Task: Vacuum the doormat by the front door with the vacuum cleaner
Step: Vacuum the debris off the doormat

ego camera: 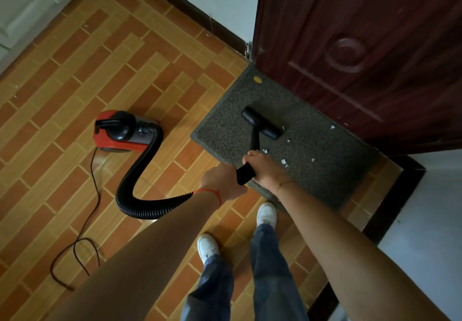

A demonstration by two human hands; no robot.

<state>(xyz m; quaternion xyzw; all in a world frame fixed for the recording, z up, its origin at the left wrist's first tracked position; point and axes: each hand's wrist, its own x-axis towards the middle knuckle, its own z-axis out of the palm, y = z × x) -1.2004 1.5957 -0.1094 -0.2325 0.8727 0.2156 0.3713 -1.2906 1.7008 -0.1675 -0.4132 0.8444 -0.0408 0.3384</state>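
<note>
the black wand (pixel 254 140) is gripped by both hands: right hand (pixel 265 168) fingers curled round it, left hand (pixel 221 179) just behind, its fingers hidden. the nozzle (pixel 261 123) rests on the doormat (pixel 312 155) before the door (pixel 362 45), near paper scraps (pixel 285 162). the vacuum cleaner (pixel 122 130) is set on the tiled floor (pixel 75 75).

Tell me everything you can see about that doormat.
The doormat is dark grey, rectangular and coarse-looking, like looped fibre. It lies flat on the tiled floor against the dark red door. The vacuum's black floor head rests on it. White scraps dot its right part; a yellow speck sits near the far corner.
</note>
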